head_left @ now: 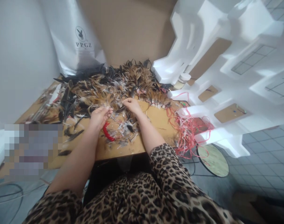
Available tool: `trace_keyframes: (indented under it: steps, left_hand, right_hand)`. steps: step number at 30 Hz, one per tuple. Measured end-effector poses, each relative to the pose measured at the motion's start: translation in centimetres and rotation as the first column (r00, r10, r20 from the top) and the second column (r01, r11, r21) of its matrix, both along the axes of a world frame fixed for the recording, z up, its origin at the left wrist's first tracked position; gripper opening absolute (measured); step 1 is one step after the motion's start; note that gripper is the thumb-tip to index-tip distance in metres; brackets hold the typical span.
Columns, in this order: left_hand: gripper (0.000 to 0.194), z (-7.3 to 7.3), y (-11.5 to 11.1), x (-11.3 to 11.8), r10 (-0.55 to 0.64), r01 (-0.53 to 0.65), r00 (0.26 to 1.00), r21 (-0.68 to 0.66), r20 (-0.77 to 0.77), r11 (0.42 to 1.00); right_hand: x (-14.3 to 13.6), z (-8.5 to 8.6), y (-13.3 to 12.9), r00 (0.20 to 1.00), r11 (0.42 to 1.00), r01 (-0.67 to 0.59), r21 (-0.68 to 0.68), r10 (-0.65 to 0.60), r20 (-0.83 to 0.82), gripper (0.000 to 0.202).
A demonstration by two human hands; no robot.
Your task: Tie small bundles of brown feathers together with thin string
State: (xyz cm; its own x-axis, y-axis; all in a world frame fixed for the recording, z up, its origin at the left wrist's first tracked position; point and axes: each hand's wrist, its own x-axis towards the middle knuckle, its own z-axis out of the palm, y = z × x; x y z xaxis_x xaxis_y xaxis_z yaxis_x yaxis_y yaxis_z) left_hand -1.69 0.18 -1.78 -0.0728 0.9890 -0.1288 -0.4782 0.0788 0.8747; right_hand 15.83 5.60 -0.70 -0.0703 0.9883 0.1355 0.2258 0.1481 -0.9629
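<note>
Over the near part of the feather pile, my left hand [101, 116] is closed in a pinch. Brown feathers [107, 100] fan out just beyond its fingertips, and their pale quill ends seem to be between the fingers. My right hand [132, 105] is a short way to the right, thumb and forefinger pressed together; whatever they grip is too small to make out. A curved red strip [107, 132] lies below my left hand. Loose feather scraps and whitish bits [124, 129] are scattered on the table [118, 152] between my forearms.
Brown and black feathers [137, 74] are heaped across the back. A silvery bag [83, 59] stands behind them. At right are a lidded jar [182, 81], tangled pink-red ribbons [186, 130] and large white foam pieces [226, 77]. A round stool [213, 160] stands below the ribbons.
</note>
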Motion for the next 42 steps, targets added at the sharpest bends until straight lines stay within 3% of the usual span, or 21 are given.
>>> trace_keyframes:
  steps: [5,15,22,30,38,42]
  left_hand:
    - [0.012,0.4,-0.4,0.0,-0.06,0.06,0.996,-0.001,0.07,0.998]
    - [0.01,0.6,-0.8,0.1,-0.221,0.223,0.965,-0.001,0.143,0.975]
    - [0.004,0.3,-0.5,0.1,-0.148,0.152,0.979,-0.016,0.142,0.988]
    - [0.004,0.2,-0.4,0.1,-0.139,0.138,0.977,0.017,0.163,0.99]
    - [0.008,0.3,-0.5,0.2,-0.099,0.094,0.989,0.044,0.112,0.995]
    - [0.012,0.6,-0.7,0.3,-0.087,0.081,0.995,0.089,0.059,0.993]
  right_hand:
    - [-0.6,1.1,-1.1,0.966,0.997,-0.061,-0.042,0.049,-0.255,0.027]
    - [-3.4,1.1,-3.6,0.923,0.985,-0.172,0.01,0.165,-0.348,0.026]
    - [-4.1,1.0,-3.9,0.945,0.997,-0.081,0.013,0.081,-0.317,0.027]
    - [-4.0,0.6,-3.8,0.886,0.963,-0.237,-0.13,0.159,-0.436,0.033]
    - [-3.8,0.6,-3.6,0.897,0.963,-0.187,-0.195,0.086,-0.434,0.031]
    - [-3.7,0.8,-3.7,0.896,0.929,-0.26,-0.262,0.131,-0.423,0.037]
